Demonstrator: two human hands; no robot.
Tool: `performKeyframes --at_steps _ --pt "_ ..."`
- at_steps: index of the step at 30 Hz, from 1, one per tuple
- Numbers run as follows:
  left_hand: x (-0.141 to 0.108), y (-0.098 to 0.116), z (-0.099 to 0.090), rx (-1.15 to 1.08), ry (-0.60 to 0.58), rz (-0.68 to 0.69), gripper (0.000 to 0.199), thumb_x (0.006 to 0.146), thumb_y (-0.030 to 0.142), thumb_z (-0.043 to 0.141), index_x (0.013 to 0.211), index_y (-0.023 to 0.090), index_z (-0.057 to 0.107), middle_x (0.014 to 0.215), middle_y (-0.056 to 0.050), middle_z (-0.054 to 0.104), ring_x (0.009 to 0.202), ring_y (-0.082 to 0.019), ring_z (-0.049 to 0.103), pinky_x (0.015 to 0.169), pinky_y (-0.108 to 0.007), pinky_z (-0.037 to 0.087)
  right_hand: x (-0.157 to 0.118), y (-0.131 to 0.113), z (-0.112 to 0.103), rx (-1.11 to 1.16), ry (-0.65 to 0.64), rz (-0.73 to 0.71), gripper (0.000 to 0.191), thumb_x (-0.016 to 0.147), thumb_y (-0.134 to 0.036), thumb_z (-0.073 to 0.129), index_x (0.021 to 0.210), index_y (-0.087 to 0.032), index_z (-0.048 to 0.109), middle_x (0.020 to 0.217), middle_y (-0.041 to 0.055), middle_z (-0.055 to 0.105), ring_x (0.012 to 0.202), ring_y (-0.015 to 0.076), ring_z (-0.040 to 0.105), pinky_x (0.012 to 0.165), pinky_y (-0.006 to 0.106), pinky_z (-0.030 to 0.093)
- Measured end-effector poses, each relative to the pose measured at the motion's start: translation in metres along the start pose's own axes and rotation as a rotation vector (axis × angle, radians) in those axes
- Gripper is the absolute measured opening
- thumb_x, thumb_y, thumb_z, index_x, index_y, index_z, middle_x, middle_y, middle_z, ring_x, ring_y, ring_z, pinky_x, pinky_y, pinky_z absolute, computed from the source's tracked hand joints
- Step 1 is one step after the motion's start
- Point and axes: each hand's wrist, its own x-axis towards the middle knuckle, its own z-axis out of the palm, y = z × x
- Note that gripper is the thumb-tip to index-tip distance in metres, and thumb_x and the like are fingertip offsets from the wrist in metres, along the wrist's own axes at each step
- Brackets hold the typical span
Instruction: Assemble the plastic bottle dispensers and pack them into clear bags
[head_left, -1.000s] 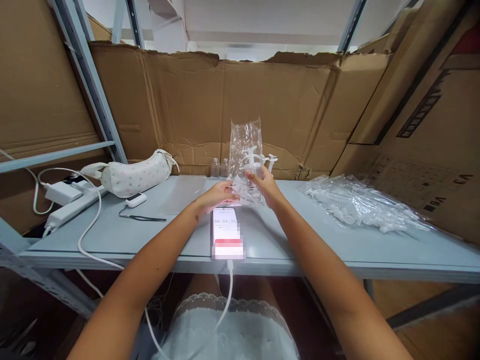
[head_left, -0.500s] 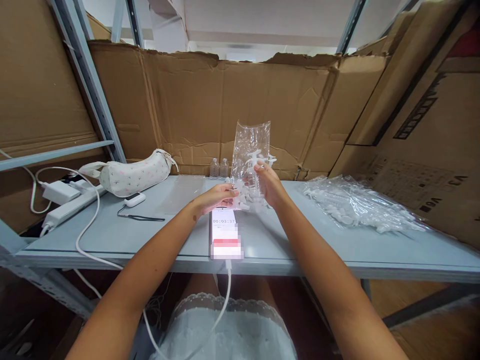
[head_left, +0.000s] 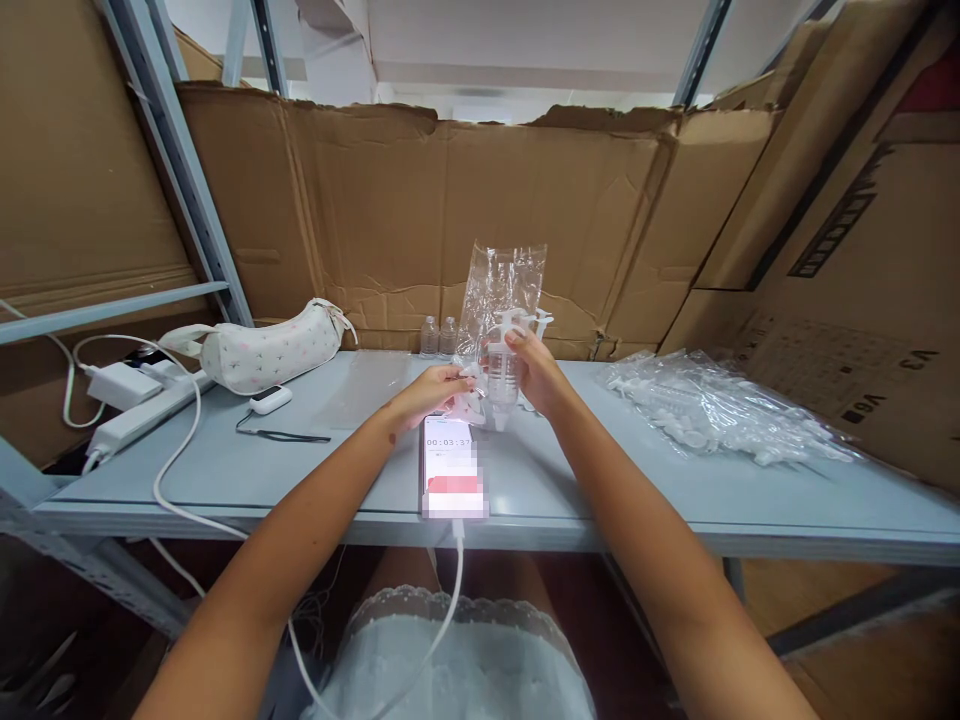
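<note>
Ranking from largest: table, across the lower half of the frame. Bag of white parts, right of frame, well apart from both hands. Sleeve, clear film, upright near frame centre; a hard tug could crease or tear it. Phone, lower centre, just below the hands; anything dropped could strike its screen.

Left hand: thumb and fingers pinching the sleeve low down (white bits bunch there; exact contact unclear). Too loose a pinch risks spilling them.

Right hand: thumb and fingers closed around the clear bottle, frame centre, narrow end down. Slack fingers could let it slip; inside or in front of the sleeve, cannot tell.
</note>
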Motion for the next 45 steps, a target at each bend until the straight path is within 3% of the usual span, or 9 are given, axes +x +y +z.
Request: performKeyframes --at_steps 7,15,19,25,30,33,37,42,45 --pt "-0.001 -0.002 0.002 -0.042 -0.062 -0.001 0.044 0.070 0.047 0.076 0.098 0.015 0.062 0.084 -0.003 0.063 0.067 -0.010 0.056 0.063 -0.025 0.041 0.001 0.000 -0.002 0.009 0.052 0.039 0.050 0.064 -0.054 0.075 0.095 -0.027 0.048 0.098 0.0028 0.070 0.087 0.0256 0.070 0.076 0.043 0.055" --pt "-0.005 0.008 0.003 -0.031 0.020 0.069 0.049 0.078 0.056 0.066 0.106 0.016 0.060 0.107 -0.012 0.068 0.070 -0.012 0.062 0.070 -0.031 0.050 -0.004 -0.005 0.001 0.040 -0.086 0.122 0.049 0.061 -0.054 0.079 0.089 -0.026 0.051 0.096 0.0039 0.071 0.088 0.0264 0.069 0.072 0.046 0.058" --pt "-0.006 0.010 0.005 -0.048 0.045 0.034 0.040 0.080 0.042 0.069 0.107 0.015 0.056 0.103 -0.012 0.069 0.063 -0.012 0.064 0.065 -0.032 0.053 -0.006 -0.008 -0.002 0.055 -0.138 0.157 0.047 0.062 -0.053 0.080 0.091 -0.025 0.057 0.101 0.0050 0.072 0.091 0.0270 0.070 0.072 0.046 0.059" --pt "-0.011 0.015 0.002 -0.029 -0.066 -0.010 0.047 0.079 0.024 0.066 0.123 0.019 0.050 0.086 -0.007 0.070 0.061 -0.016 0.068 0.066 -0.033 0.053 -0.002 -0.006 -0.009 -0.012 0.030 0.140 0.038 0.076 -0.054 0.068 0.102 -0.027 0.061 0.106 0.0061 0.073 0.086 0.0240 0.070 0.070 0.040 0.058" --pt "-0.012 0.014 0.004 0.007 -0.144 -0.017 0.045 0.082 0.037 0.065 0.121 0.019 0.054 0.075 -0.005 0.067 0.059 -0.018 0.067 0.059 -0.032 0.051 0.004 0.001 -0.014 -0.072 0.046 0.128 0.038 0.075 -0.053 0.068 0.103 -0.028 0.062 0.099 0.0048 0.074 0.082 0.0228 0.071 0.069 0.037 0.056" --pt "-0.009 0.014 0.006 0.009 -0.008 0.023 0.041 0.084 0.048 0.063 0.109 0.017 0.057 0.071 -0.003 0.064 0.055 -0.014 0.063 0.055 -0.028 0.049 0.004 0.005 -0.014 -0.049 -0.032 0.112 0.040 0.073 -0.055 0.070 0.100 -0.027 0.064 0.094 0.0049 0.073 0.085 0.0234 0.071 0.070 0.037 0.057" --pt "-0.007 0.018 0.006 -0.018 0.224 0.099 0.024 0.086 0.037 0.062 0.098 0.017 0.056 0.067 0.002 0.061 0.048 -0.009 0.057 0.052 -0.024 0.046 0.003 0.006 -0.013 -0.060 -0.094 0.152 0.040 0.074 -0.056 0.069 0.101 -0.027 0.066 0.090 0.0045 0.073 0.083 0.0238 0.071 0.071 0.039 0.057" --pt "-0.007 0.021 0.003 -0.051 0.339 0.153 0.016 0.084 0.015 0.055 0.099 0.017 0.055 0.064 0.004 0.060 0.045 -0.008 0.055 0.050 -0.022 0.043 0.000 0.006 -0.012 -0.032 -0.216 0.232 0.034 0.078 -0.050 0.065 0.102 -0.026 0.066 0.090 0.0061 0.073 0.079 0.0232 0.071 0.075 0.040 0.056" --pt "-0.006 0.020 0.001 -0.048 0.374 0.172 0.020 0.080 0.009 0.053 0.098 0.017 0.055 0.060 0.005 0.057 0.045 -0.008 0.053 0.050 -0.022 0.041 0.003 0.010 -0.012 -0.095 -0.158 0.180 0.034 0.077 -0.052 0.066 0.098 -0.024 0.066 0.081 0.0056 0.071 0.069 0.0214 0.069 0.070 0.040 0.056"
